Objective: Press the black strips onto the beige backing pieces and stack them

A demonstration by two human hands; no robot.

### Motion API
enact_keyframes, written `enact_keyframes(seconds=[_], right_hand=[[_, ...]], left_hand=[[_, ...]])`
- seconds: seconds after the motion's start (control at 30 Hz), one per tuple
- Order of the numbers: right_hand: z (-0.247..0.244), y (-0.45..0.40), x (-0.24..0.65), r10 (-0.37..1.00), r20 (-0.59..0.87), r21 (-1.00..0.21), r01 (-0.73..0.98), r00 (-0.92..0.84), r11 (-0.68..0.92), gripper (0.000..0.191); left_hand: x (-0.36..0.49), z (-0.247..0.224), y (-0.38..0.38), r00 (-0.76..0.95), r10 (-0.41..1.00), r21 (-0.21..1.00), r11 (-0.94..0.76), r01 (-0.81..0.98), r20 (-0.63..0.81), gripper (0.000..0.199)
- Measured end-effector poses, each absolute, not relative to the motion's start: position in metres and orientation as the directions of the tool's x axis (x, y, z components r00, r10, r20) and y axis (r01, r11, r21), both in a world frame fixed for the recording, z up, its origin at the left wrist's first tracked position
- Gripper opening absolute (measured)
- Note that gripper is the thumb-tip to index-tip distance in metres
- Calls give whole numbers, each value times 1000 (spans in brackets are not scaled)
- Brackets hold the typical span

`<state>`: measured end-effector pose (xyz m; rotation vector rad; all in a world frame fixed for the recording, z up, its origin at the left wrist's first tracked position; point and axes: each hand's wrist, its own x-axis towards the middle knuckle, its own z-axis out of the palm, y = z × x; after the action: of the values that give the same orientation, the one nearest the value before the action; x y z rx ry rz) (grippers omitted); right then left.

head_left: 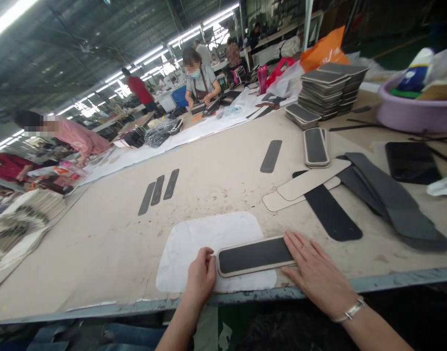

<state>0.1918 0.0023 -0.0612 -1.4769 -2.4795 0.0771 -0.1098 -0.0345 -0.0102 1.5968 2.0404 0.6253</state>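
A long dark grey panel with a pale rim and rounded corners (pixel 256 256) lies near the table's front edge, partly over a white sheet (pixel 204 231). At its left end is my left hand (pixel 202 274), fingers curled in and thumb against them; whether anything is pinched there is hidden. My right hand (pixel 314 270) lies flat over the panel's right end with its fingers stretched out, covering that end. Beyond the right hand are a black strip (pixel 333 214) and two beige strips (pixel 313 180), overlapping.
Grey curved pieces (pixel 391 195) and a black phone-like slab (pixel 409 162) lie at right. Behind them stand stacked panels (pixel 321 92), a small pile (pixel 316 146) and a purple basin (pixel 413 109). Several small grey strips (pixel 157 190) lie mid-table. A masked co-worker (pixel 201 80) works across the table.
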Motion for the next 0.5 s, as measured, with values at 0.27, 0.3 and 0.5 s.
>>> enact_keyframes(seconds=[0.27,0.3,0.5], right_hand=[[-70,4,194,853,216,-130,852,-476,508,66],[-71,4,195,846,221,-111,849,-486,517,62],[-74,3,196,831,245,-83,843,-499,531,56]], left_hand=[[-3,7,-43,455,885,459,-444,769,95,58],[12,7,-39,517,854,442,-484,755,52,66],[30,2,-27,562,825,283,-526,802,-58,78]])
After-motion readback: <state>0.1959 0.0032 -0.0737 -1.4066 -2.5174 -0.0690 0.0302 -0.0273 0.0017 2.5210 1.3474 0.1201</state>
